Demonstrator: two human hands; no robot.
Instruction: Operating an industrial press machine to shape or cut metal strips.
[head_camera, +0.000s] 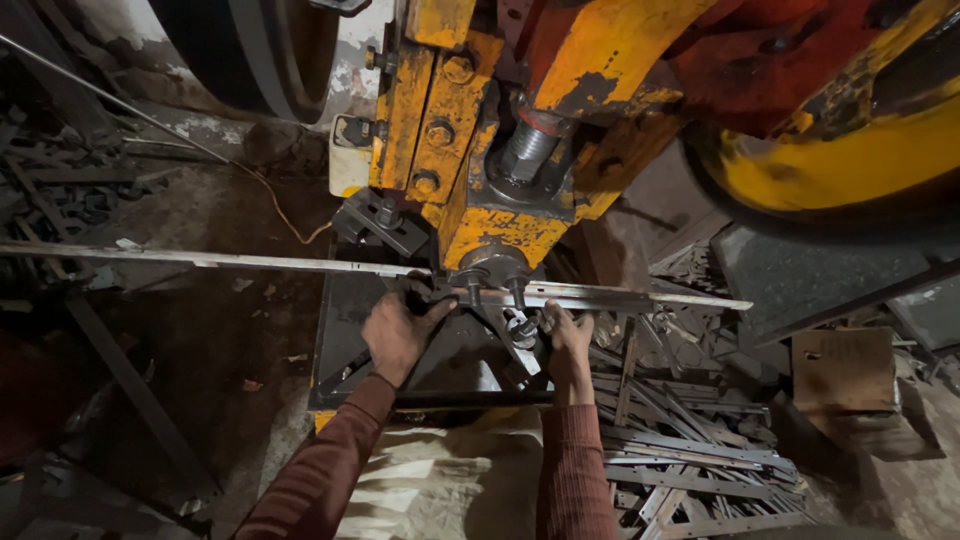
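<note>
A long flat metal strip (200, 259) runs across the frame from far left to right, passing under the ram of a yellow and orange power press (490, 150). My left hand (400, 325) grips the strip just left of the die, fingers curled over it. On the other side of the die, my right hand (565, 335) holds the strip from below. The strip's right end (700, 299) sticks out past the press. Both sleeves are dark red.
A heap of cut metal strips (680, 440) lies on the floor at the right. A brown cardboard piece (845, 370) sits further right. A big yellow flywheel (850, 150) is at the upper right. Scrap metal (60, 190) piles at the left. A pale sack (440, 480) lies below my arms.
</note>
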